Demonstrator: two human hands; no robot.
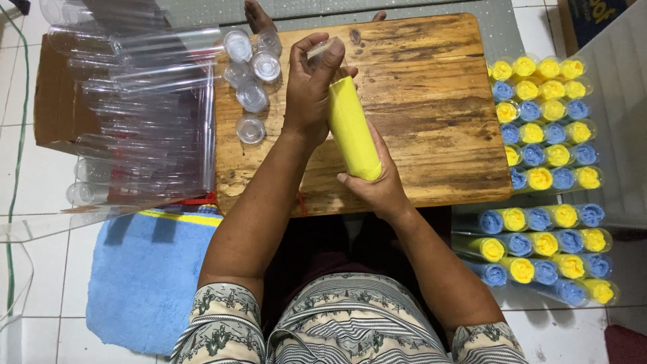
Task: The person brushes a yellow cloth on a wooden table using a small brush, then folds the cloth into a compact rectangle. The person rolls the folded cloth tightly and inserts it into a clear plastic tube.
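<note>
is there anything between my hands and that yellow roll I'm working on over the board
No. Both hands are already on the yellow roll: the left hand grips its upper end, the right hand cups its lower end. Nothing visible sits between them; the clear caps lie off to the side.

A home turned into a small packing spot: a low wooden desk (418, 101) on a white tiled floor (40, 189), a cardboard box (57, 101) of clear plastic tubes (148, 101), stacked filled tubes (546, 121) of yellow and blue cloth, a blue towel (145, 276) alongside
</note>
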